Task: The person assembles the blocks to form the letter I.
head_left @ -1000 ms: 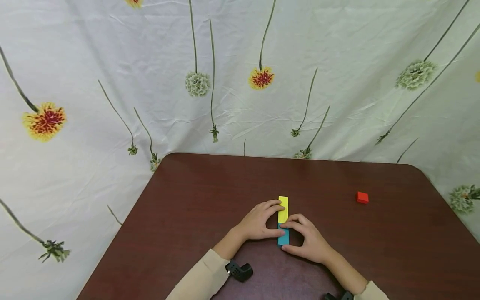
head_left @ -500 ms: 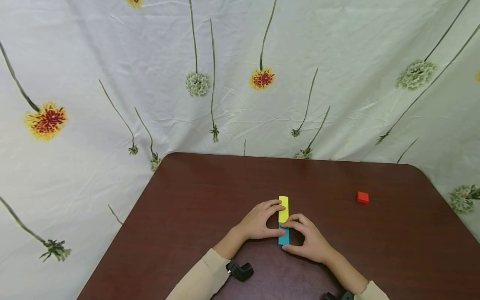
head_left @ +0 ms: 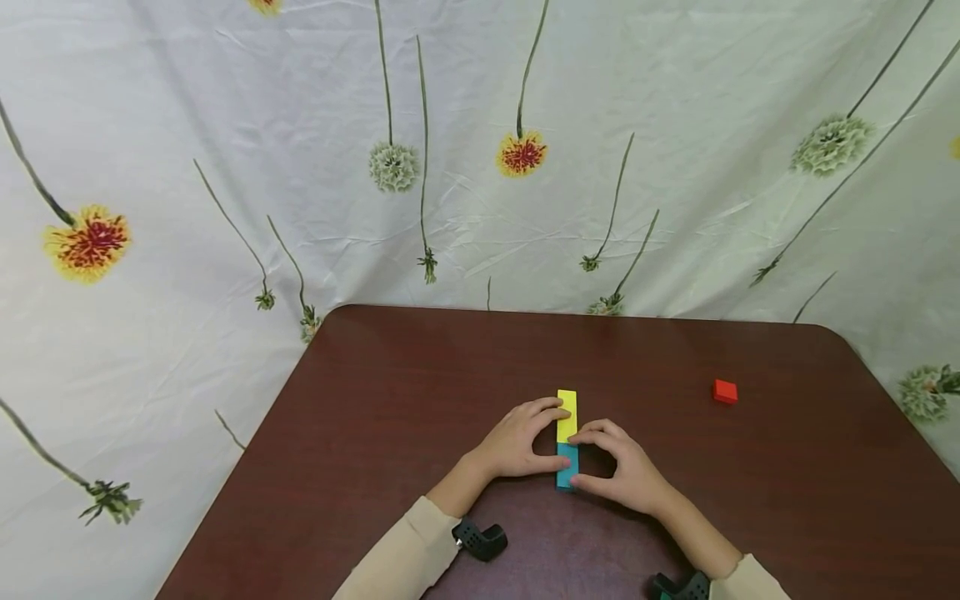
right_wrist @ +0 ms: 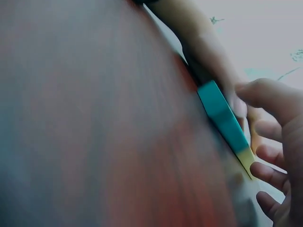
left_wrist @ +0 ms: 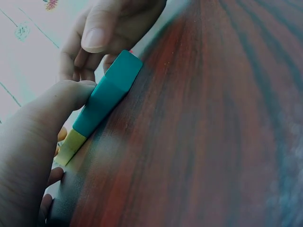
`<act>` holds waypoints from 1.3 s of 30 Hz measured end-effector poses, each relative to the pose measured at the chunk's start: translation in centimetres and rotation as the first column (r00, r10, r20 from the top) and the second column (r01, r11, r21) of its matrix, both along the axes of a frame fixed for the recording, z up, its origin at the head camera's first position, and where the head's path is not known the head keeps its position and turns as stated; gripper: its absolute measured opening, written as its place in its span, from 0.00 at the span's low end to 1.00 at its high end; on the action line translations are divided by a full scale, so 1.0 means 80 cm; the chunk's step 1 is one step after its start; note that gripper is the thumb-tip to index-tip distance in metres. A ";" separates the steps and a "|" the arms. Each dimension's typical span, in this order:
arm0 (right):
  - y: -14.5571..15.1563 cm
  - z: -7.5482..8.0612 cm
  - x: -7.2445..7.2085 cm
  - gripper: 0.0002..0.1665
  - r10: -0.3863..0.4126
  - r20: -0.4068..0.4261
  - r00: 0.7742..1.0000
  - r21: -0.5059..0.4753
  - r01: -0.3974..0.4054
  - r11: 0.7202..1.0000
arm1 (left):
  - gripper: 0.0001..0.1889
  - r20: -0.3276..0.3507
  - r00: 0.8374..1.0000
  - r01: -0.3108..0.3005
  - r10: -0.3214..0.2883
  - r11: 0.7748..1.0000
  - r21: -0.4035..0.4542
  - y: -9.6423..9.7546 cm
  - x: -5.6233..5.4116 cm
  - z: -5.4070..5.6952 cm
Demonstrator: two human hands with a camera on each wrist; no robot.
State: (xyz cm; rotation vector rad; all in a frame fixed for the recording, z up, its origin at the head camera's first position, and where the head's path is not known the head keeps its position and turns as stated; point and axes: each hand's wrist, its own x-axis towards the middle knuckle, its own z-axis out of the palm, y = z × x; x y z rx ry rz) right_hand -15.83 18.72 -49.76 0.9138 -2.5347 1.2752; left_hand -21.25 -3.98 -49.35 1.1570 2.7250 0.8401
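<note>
A yellow block (head_left: 569, 427) and a blue block (head_left: 564, 478) lie end to end on the table, the yellow one farther from me. My left hand (head_left: 513, 442) reaches in from the left, fingertips on the yellow block and thumb on the blue one. In the left wrist view the left thumb (left_wrist: 78, 92) rests along the edge of the blue block (left_wrist: 106, 94). My right hand (head_left: 626, 471) is at the blocks' right side, thumb and forefinger apart. The right wrist view shows its fingers spread beside the blue block (right_wrist: 225, 116).
A red block (head_left: 725, 392) lies alone toward the back right of the dark brown table (head_left: 420, 358). Behind the table hangs a white cloth (head_left: 322, 108) printed with flowers. Black devices are worn on both wrists, the left device (head_left: 482, 540) showing fully.
My right hand has drawn slightly to the right, its thumb and fingers coming back from the blue block's top and near end. The left hand and both blocks stay in place.
</note>
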 end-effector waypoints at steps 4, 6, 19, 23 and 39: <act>0.013 0.006 -0.006 0.25 -0.053 0.003 0.999 0.009 0.053 0.999 | 0.36 -0.006 1.000 -0.002 0.003 1.000 0.006 -0.001 0.001 0.000; 0.020 0.009 -0.009 0.25 -0.087 0.006 0.996 0.015 0.087 0.996 | 0.36 0.002 1.000 -0.006 0.006 1.000 0.008 -0.001 0.001 0.000; 0.072 0.017 -0.021 0.23 -0.246 -0.007 0.969 0.014 0.246 0.969 | 0.36 0.020 1.000 -0.009 0.009 1.000 0.005 -0.001 0.000 0.000; 0.083 0.020 -0.024 0.23 -0.270 -0.006 0.963 0.009 0.270 0.963 | 0.36 0.021 1.000 -0.002 0.002 1.000 0.003 -0.001 0.000 0.000; 0.125 0.035 -0.034 0.24 -0.360 0.025 0.932 0.049 0.359 0.932 | 0.36 0.022 1.000 -0.004 0.004 1.000 0.000 -0.001 0.001 0.000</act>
